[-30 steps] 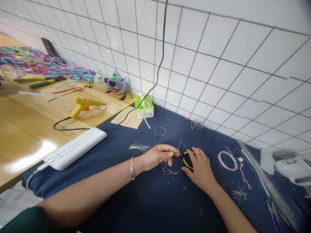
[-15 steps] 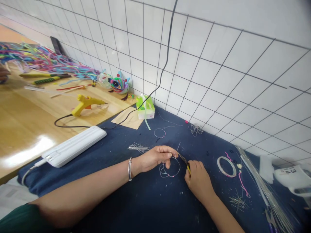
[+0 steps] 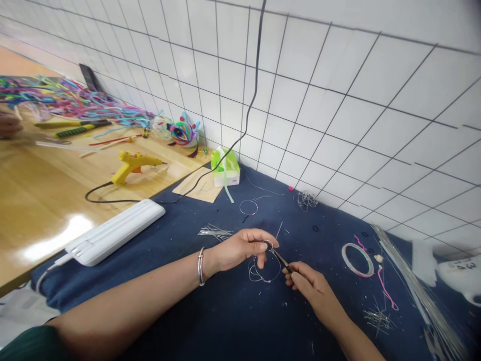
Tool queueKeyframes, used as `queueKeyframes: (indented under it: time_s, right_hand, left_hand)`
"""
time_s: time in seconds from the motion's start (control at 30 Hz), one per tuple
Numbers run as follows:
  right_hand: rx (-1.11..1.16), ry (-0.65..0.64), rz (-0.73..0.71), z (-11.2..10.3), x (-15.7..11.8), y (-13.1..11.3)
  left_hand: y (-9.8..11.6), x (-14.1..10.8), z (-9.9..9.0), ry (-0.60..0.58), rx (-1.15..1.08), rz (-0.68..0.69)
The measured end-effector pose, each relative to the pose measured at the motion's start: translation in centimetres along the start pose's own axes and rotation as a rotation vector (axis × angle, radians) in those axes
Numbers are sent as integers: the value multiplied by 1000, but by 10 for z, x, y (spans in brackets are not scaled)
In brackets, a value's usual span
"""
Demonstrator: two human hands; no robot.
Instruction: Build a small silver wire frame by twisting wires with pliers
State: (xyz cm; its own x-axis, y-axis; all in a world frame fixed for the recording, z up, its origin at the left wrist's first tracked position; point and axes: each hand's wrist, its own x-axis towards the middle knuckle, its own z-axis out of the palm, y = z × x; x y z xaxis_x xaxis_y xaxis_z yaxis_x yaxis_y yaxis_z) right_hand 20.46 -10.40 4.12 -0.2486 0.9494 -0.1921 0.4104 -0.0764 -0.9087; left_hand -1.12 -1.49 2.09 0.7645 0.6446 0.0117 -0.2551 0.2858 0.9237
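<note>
My left hand, with a silver bangle at the wrist, is closed in a pinch on a thin wire ring. Smaller wire loops and pink bits are attached to this ring. My right hand is wrapped round a pair of pliers, whose jaws reach toward the wire by the left fingertips. Whether the jaws grip the wire is too small to tell. A straight piece of wire sticks up beyond the pinch. Behind the left hand lie a bundle of cut wires and another wire ring.
Left are a white power bank, a yellow glue gun, colourful pipe cleaners and another person's hand. A tissue pack stands by the wall. Right lie a tape roll, wire scraps and long wires.
My right hand has turned, so the pliers' yellow handle no longer shows. The jaws have dropped slightly beside the ring. My left hand keeps its pinch; the view has shifted a little.
</note>
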Motion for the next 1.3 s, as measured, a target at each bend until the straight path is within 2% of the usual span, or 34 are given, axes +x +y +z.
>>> queueKeyframes:
  time_s: [0.33,0.67,1.03,1.3]
  right_hand:
    - [-57,-12,-2,0,-2,1]
    - [59,-76,85,-3,3,4]
    - [101,-116,98,-6,3,2]
    - [48,-118,62,-8,3,1]
  left_hand:
    - [2,-1,-4,-63,149,6]
    - [2,-1,-6,-102,278,38]
    - [0,0,-7,-107,344,71]
    - [1,0,-5,-112,351,59]
